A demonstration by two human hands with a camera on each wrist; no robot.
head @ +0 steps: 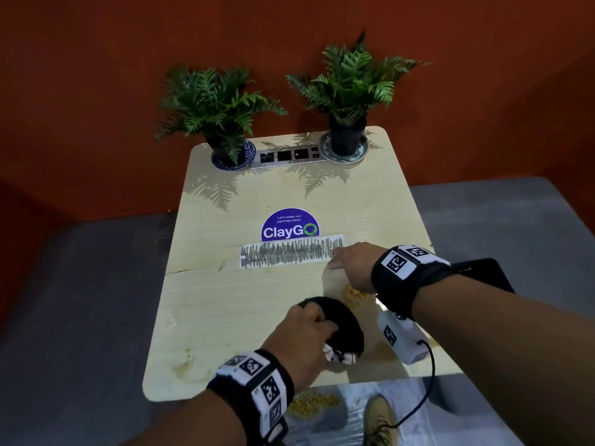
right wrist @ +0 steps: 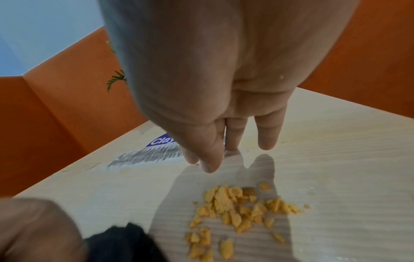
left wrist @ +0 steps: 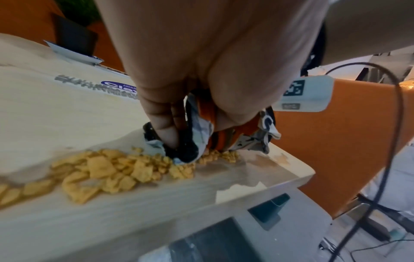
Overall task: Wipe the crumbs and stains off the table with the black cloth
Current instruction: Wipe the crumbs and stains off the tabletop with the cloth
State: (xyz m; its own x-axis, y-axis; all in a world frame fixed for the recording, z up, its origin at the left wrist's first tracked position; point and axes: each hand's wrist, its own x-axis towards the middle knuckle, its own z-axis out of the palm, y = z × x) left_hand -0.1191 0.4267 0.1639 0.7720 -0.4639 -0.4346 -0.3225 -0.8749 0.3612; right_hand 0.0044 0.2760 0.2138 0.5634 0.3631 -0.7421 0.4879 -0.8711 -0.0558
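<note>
While our left hand (head: pixel 301 333) bunches the black cloth (head: pixel 335 326) with its fingers curled round the fabric, we press it down on the pale wooden table (head: pixel 225 304), near the front edge. From the left wrist view the cloth (left wrist: pixel 188 152) shows white and orange patches under the black, and its lower fold touches a line of yellow crumbs (left wrist: pixel 107 172) that lie along the table's edge. Our right hand (head: pixel 351 265) lies flat further back, fingers (right wrist: pixel 267 134) straight and relaxed, their tips on the tabletop and gripping nothing. Just below that hand sits a second small heap of crumbs (right wrist: pixel 237 211), between it and the cloth. Beside our right fingertips is a strip of grey scribble marks (head: pixel 289 252), and behind the strip a round purple sticker (head: pixel 289 225). At the far end of the table stand two potted ferns (head: pixel 219 107) on saucers, with a socket strip (head: pixel 289 156) between them. More crumbs (head: pixel 310 402) lie on the floor beneath the front edge, next to a tan shoe (head: pixel 381 420).
</note>
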